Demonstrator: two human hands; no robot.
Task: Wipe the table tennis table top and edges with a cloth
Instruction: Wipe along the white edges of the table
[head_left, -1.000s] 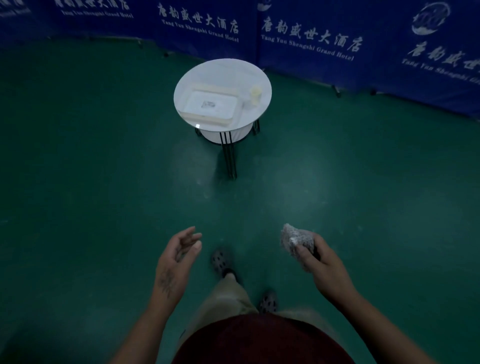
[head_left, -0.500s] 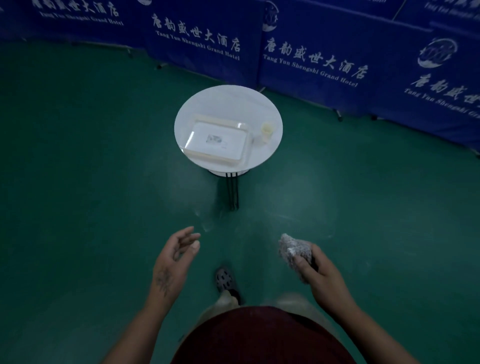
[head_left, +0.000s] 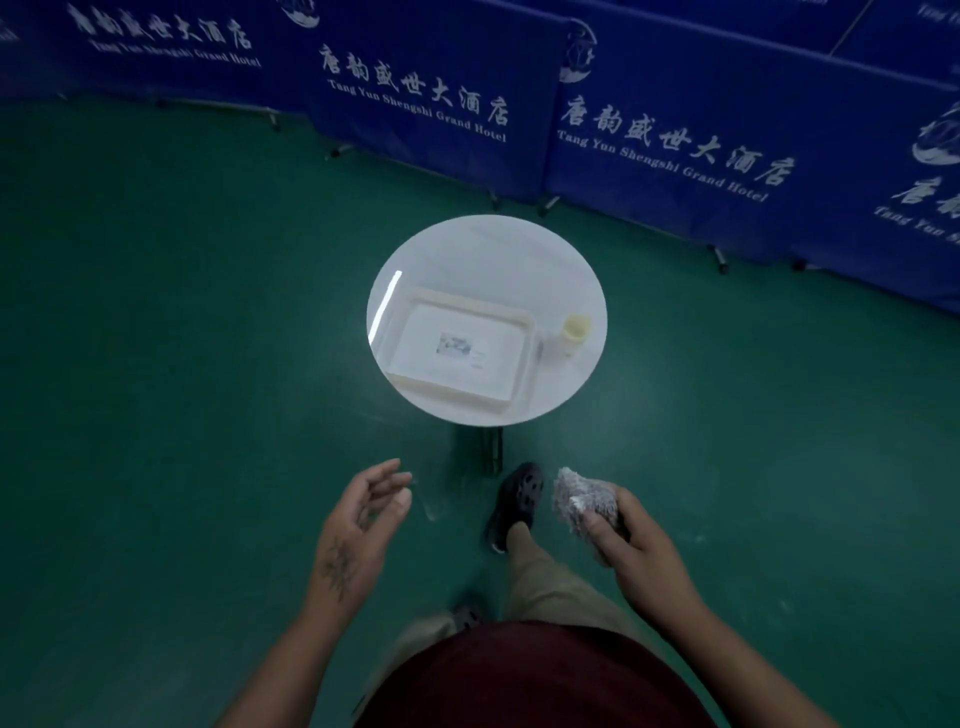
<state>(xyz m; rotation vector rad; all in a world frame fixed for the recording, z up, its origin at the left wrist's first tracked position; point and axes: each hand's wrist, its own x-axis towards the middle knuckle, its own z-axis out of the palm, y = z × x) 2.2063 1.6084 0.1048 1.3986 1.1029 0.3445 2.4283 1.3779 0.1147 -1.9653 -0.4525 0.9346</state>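
Observation:
A crumpled grey cloth (head_left: 577, 499) is bunched in my right hand (head_left: 636, 545), whose fingers curl round it, low and right of centre. My left hand (head_left: 358, 530) hangs free at lower centre-left with relaxed fingers and holds nothing. No table tennis table is in view. Straight ahead stands a small round white side table (head_left: 485, 249), just beyond both hands.
On the round table lie a white rectangular tray (head_left: 457, 353) and a small pale cup (head_left: 575, 332). Blue printed barrier panels (head_left: 675, 135) line the back and right. Green floor (head_left: 182, 364) spreads all around. My shoe (head_left: 517, 499) steps near the table's black legs.
The round table has come much closer and lower in view as I walk toward it. Both hands keep their poses; the right still holds the cloth.

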